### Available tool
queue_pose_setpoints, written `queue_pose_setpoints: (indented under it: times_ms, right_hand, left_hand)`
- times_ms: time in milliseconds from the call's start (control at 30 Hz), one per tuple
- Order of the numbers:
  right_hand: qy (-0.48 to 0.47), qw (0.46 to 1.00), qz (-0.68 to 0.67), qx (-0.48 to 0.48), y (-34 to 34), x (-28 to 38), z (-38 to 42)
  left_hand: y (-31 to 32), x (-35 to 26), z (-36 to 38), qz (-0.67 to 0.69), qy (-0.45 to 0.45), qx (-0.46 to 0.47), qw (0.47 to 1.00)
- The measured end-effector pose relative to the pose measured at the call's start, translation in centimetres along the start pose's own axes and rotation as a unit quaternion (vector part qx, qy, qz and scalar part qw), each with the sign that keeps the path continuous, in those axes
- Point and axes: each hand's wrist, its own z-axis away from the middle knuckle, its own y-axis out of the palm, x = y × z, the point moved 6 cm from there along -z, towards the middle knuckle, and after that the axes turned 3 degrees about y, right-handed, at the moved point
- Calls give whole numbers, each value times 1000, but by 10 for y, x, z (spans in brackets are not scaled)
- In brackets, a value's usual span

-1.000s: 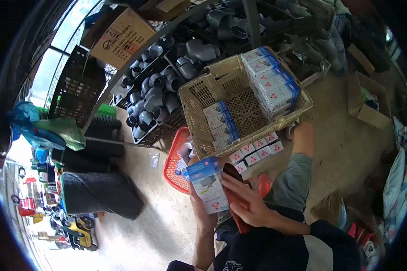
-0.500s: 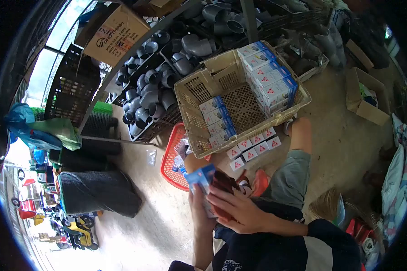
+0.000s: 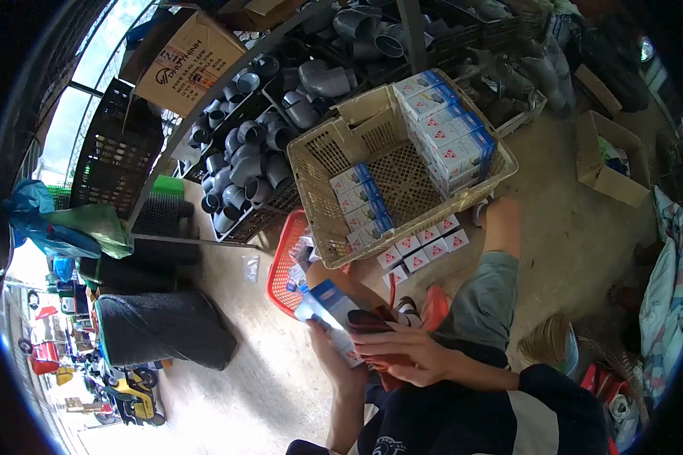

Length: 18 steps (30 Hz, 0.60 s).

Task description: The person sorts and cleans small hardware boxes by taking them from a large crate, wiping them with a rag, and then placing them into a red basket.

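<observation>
A small blue-and-white cardboard box [image 3: 328, 302] is gripped in my left hand [image 3: 328, 350], tilted in front of my lap. My right hand [image 3: 408, 353] is closed around a dark red and black object [image 3: 370, 321], pressed close against the box; its kind is partly hidden by my fingers. Beyond my hands sits a beige plastic crate [image 3: 316, 220], with similar blue-and-white boxes [image 3: 451, 140] stacked along its right side and a short row of boxes [image 3: 362, 199] at its left. Several more white boxes [image 3: 416, 260] stand on the floor against the crate's near side.
A red plastic basket [image 3: 282, 274] with small packages stands left of the crate. Grey pipe elbows [image 3: 247, 155] fill dark racks behind it. An opened carton [image 3: 613, 178] lies at right; a black mesh roll [image 3: 163, 326] stands at left. My knees flank the work spot.
The box in my left hand has turned, showing more of its broad face. My right hand has shifted slightly right with the red and black object.
</observation>
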Motion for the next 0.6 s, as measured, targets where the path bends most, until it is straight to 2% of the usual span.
queue_pose_setpoints:
  times_ms: [67,133,167,200,267,300,367,400,433,500,533,567,600]
  right_hand:
    - [74,967,-242,-37,2,-19,13]
    - [146,857,-462,-175,-2,-37,18]
    - [142,857,-464,-171,-5,-37,14]
    - [139,857,-467,-167,-13,-35,7]
    - [121,902,-383,-156,-23,-27,-2]
    - [108,938,-295,-149,-26,-20,-4]
    - [57,983,-131,-114,-34,-11,-7]
    - [60,991,-75,-88,-32,-8,-8]
    - [62,996,-20,-62,-30,-2,-9]
    - [62,994,86,-11,-18,1,-6]
    - [26,991,131,9,-8,5,-4]
    - [-10,984,177,30,2,8,-3]
    - [-46,973,221,51,11,11,-3]
  left_hand:
    - [2,-3,4,0,39,-21,999]
    - [11,-4,13,15,52,-37,998]
    - [10,0,17,26,34,-11,999]
    - [2,8,17,-18,39,21,999]
    - [-17,28,12,-102,54,87,989]
    - [-17,27,14,-223,46,73,971]
    - [-1,27,13,-161,-24,148,976]
    - [9,27,13,-128,-58,185,973]
    - [7,27,14,-53,-50,168,983]
    - [21,18,13,-66,-26,141,987]
    - [26,14,12,-70,-13,128,989]
    - [21,15,6,-18,-39,112,993]
    - [21,11,5,-57,-19,120,991]
